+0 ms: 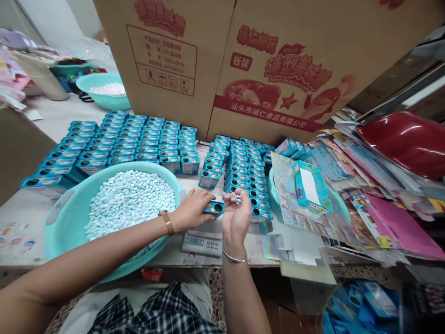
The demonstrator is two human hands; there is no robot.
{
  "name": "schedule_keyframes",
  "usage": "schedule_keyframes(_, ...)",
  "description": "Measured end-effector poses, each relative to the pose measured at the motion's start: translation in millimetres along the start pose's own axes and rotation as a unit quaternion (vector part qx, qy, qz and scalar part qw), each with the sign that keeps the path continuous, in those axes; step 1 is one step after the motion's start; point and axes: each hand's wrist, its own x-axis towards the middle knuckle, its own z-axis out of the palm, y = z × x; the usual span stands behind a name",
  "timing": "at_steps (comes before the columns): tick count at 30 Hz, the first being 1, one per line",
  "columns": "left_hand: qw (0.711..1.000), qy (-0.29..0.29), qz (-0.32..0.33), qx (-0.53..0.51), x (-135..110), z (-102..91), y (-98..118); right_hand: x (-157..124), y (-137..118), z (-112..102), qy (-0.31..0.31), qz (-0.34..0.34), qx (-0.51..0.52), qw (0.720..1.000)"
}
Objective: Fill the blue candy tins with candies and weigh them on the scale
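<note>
A small blue candy box with a dark round hole in its top sits over the digital scale, whose display is lit. My left hand has its fingers on the left side of this box, gripping it; the fingertips are partly hidden. Just right of the box, my right hand is turned palm up, its fingers curled around several small pale candies. Beneath my left forearm stands a large turquoise basin, heaped with pale blue and white candies.
Rows of blue boxes line the table behind the basin, with more rows behind my right hand. A large cardboard carton blocks the back. Packaging sheets and a red bowl crowd the right side. A second basin stands far left.
</note>
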Motion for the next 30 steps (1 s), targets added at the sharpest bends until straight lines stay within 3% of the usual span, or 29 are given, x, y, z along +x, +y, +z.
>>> schedule_keyframes(8, 1.0, 0.002, 0.001, 0.012, -1.5, -2.6, 0.7, -1.3, -1.3, 2.4, -0.001, 0.012, 0.001, 1.0)
schedule_keyframes(14, 1.0, -0.009, -0.01, 0.018, -2.8, -5.8, 0.7, 5.4, -10.2, 0.4, 0.019, 0.087, 0.095, 0.992)
schedule_keyframes(17, 1.0, -0.01, -0.002, 0.016, -11.1, -18.3, -2.6, 10.4, -34.3, -12.9, 0.009, 0.099, 0.137, 0.986)
schedule_keyframes(23, 0.999, 0.048, -0.007, 0.008, -35.2, -58.9, -18.4, 9.0, -84.9, -61.5, 0.004, 0.032, 0.154, 0.988)
schedule_keyframes(26, 0.998, 0.052, -0.011, 0.027, -39.4, -66.8, -24.6, 5.4, -88.2, -81.7, 0.016, 0.031, 0.149, 0.988)
schedule_keyframes(30, 0.998, 0.037, 0.003, 0.053, -35.1, -63.7, -21.3, 3.8, -81.5, -94.9, 0.029, 0.052, 0.15, 0.987)
